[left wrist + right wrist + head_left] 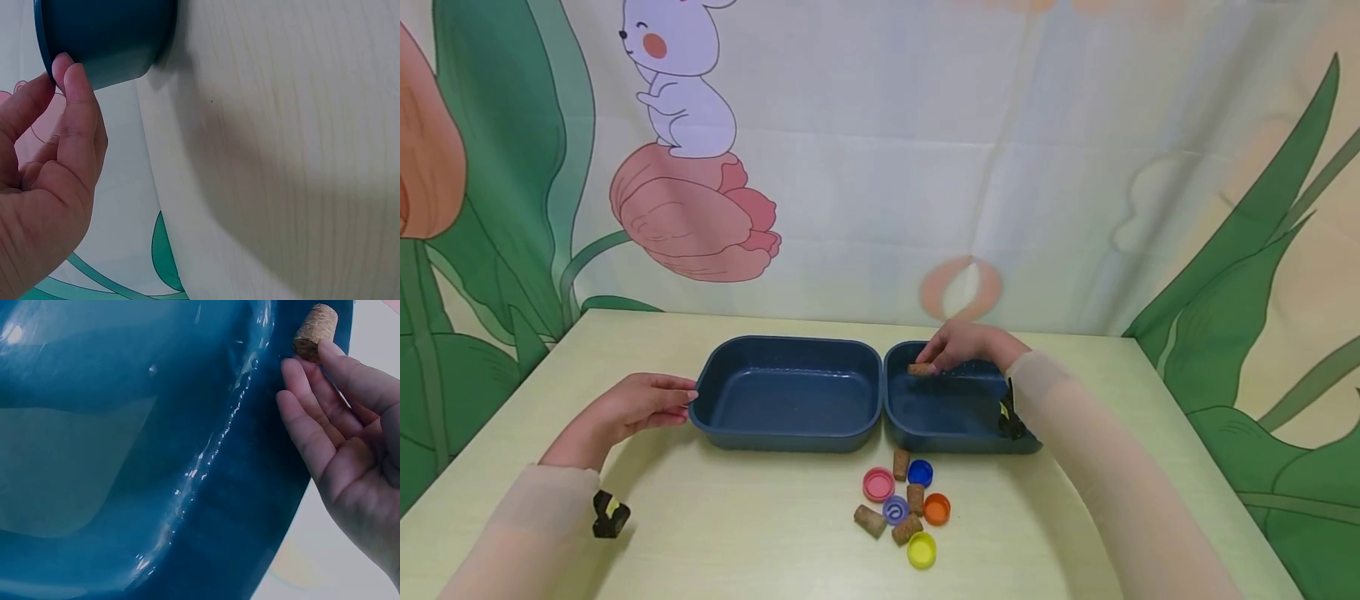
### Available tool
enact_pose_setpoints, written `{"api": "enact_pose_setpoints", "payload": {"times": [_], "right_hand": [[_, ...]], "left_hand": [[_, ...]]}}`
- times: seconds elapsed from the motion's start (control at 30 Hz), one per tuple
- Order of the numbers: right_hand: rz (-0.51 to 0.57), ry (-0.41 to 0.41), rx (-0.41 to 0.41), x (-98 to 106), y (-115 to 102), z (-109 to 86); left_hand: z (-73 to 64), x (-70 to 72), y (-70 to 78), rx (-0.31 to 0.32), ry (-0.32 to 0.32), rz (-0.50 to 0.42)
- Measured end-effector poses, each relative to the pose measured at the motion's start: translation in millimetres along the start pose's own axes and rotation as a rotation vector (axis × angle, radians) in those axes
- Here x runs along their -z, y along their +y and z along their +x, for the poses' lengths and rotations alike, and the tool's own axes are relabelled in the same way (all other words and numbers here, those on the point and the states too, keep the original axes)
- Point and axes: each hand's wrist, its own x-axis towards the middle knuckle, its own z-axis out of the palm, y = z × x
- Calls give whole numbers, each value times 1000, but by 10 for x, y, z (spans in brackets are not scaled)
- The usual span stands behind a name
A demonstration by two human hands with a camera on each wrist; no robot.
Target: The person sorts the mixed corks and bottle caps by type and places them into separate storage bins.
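Observation:
My right hand (962, 343) pinches a cork (921, 369) over the far left part of the right dark blue bin (962, 443). In the right wrist view the cork (316, 331) sits between thumb and fingertips, above the bin's inner wall. My left hand (643, 400) holds the left end of the left dark blue bin (786, 442). The left wrist view shows thumb and fingers (79, 94) gripping that bin's rim (42, 37). Nothing lies in the left bin; my right hand and sleeve cover part of the other.
Several corks (870, 521) lie on the table in front of the bins, mixed with plastic caps: pink (878, 484), blue (921, 473), purple (895, 510), orange (937, 509) and yellow (921, 551). A printed curtain (865, 208) hangs behind the table.

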Motion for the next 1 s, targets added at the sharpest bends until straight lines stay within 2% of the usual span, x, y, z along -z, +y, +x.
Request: {"api": "enact_pose_setpoints", "payload": {"times": [0.47,0.63,1.0], "right_hand": [[8,-54,-19,-32,5,95],[-22,-79,-34,-39,-48,94],[-41,-78,-93,-86,-54,185]], "left_hand": [[-3,6,1,3,-3,-1],[-6,11,11,-3,-5,3],[-2,6,23,12,4,14]]}}
